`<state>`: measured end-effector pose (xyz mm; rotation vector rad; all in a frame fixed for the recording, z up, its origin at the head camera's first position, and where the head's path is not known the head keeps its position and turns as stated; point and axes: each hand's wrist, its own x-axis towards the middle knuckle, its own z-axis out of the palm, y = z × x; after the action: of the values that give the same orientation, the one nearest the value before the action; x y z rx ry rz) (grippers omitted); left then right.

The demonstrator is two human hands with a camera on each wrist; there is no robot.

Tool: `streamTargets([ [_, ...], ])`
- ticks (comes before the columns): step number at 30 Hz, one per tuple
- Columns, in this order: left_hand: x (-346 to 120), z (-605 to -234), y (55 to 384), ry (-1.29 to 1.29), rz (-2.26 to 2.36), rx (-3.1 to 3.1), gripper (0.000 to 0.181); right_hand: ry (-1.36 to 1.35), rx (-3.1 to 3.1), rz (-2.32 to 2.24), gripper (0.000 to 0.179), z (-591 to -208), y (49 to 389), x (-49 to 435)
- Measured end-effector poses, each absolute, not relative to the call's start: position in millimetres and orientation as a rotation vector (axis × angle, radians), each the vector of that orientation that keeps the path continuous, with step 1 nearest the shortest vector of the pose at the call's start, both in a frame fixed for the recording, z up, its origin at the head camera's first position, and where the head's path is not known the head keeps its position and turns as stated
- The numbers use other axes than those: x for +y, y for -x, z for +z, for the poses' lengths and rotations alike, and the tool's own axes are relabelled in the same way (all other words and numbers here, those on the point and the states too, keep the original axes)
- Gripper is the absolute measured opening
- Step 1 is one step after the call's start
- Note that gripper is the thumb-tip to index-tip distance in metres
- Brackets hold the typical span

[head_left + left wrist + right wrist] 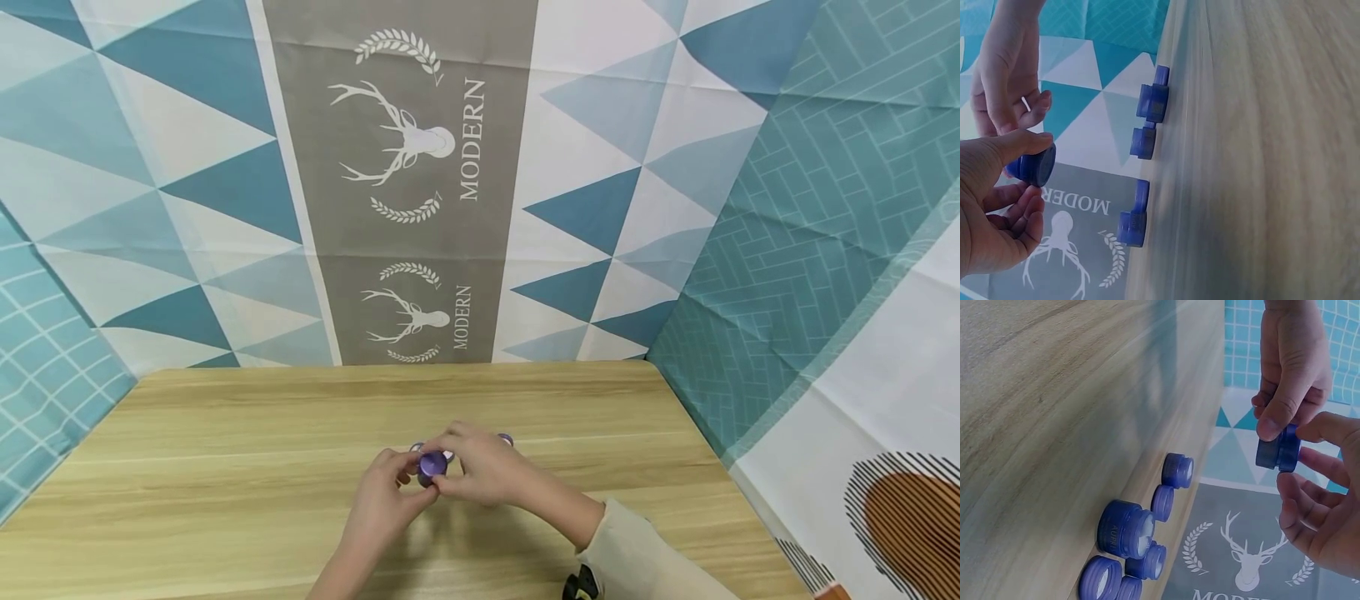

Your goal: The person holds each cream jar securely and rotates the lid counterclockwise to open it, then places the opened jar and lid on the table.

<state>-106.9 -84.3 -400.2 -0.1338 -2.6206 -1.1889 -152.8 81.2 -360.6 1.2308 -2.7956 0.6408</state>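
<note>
Over the table, a small purple-blue cream jar is held between both hands, its round top facing up. The left hand pinches it with thumb and fingers from the left. From the other side, the right hand grips it by thumb and fingertips. In the right wrist view the left thumb lies on the lower part of the jar, with right fingertips around the upper part. Behind the hands stand an open larger jar, an open smaller jar and a flat round lid.
More open jars and lids, including a ring-shaped lid, sit close together on the wooden table. In the head view the hands partly hide them. A patterned cloth wall rises at the table's far edge, with another cloth along the right.
</note>
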Motion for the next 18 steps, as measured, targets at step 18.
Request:
streamTargets([
  [18, -84.3, -402.9, 107.2, 0.141, -1.181, -2.602, 0.035, -1.220, -2.817, 0.609, 0.037, -358.4, 151.8, 82.2],
])
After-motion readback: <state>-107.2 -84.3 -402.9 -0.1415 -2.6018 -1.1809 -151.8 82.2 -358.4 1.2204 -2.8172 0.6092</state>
